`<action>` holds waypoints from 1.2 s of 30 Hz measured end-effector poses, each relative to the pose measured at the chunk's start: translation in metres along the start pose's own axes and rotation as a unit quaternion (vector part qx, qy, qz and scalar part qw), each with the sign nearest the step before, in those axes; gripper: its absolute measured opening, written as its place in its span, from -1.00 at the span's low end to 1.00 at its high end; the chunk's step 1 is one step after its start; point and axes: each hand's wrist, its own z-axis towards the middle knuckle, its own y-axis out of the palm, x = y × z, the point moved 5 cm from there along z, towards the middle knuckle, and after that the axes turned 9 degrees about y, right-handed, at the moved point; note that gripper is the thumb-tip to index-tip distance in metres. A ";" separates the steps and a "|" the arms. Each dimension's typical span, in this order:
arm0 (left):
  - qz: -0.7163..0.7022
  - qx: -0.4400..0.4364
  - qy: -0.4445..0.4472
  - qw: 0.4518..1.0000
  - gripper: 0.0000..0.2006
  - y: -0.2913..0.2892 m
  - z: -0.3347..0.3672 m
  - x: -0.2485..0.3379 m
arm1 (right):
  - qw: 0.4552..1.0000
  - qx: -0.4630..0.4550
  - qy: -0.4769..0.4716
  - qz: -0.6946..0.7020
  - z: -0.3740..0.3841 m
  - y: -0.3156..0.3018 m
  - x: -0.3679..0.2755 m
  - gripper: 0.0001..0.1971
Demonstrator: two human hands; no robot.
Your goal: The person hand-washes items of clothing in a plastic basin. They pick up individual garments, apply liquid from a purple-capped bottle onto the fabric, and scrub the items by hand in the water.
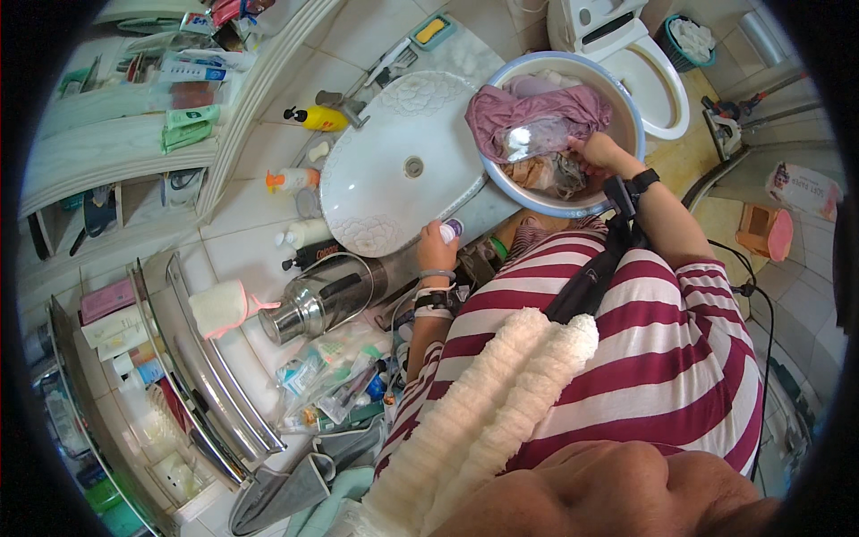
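Note:
My left hand is wrapped round a small white and purple bottle beside the near edge of the washbasin. Across from it, my right hand reaches over the rim of a large blue-rimmed tub. Its fingers are closed at the edge of the laundry; exactly which piece they grip is partly hidden. In the tub lie a mauve garment, hanging over the left rim, and brown clothes. Between them a clear, shiny patch catches the light; it looks wet or like plastic.
A toilet stands behind the tub. Around the basin are a tap, a yellow pump bottle and an orange-topped bottle. At left are a steel flask and loaded shelves. A black cable hangs at right.

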 end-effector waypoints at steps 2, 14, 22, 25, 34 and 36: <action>0.003 0.000 0.014 1.000 -0.50 0.003 0.001 0.000 | 0.994 -0.038 0.018 0.104 0.026 0.002 0.017 -0.47; -0.182 0.124 0.052 0.974 -0.64 -0.011 0.116 0.096 | 0.894 -0.033 -0.070 0.441 0.029 0.014 0.012 -0.82; -0.451 0.063 0.008 0.890 -0.90 0.012 0.150 0.099 | 0.772 -0.152 -0.091 0.610 0.002 0.031 0.007 -0.89; -0.813 0.018 -0.066 0.579 -0.96 0.019 0.146 0.134 | 0.770 -0.188 -0.129 0.596 -0.011 0.033 -0.002 -0.94; -0.849 -0.137 -0.009 0.511 -0.40 0.046 0.126 0.196 | 0.793 -0.215 -0.204 0.532 -0.021 0.052 -0.026 -0.96; -0.765 -0.168 0.020 0.622 -0.24 0.048 0.126 0.196 | 0.792 -0.219 -0.206 0.532 -0.023 0.051 -0.026 -0.96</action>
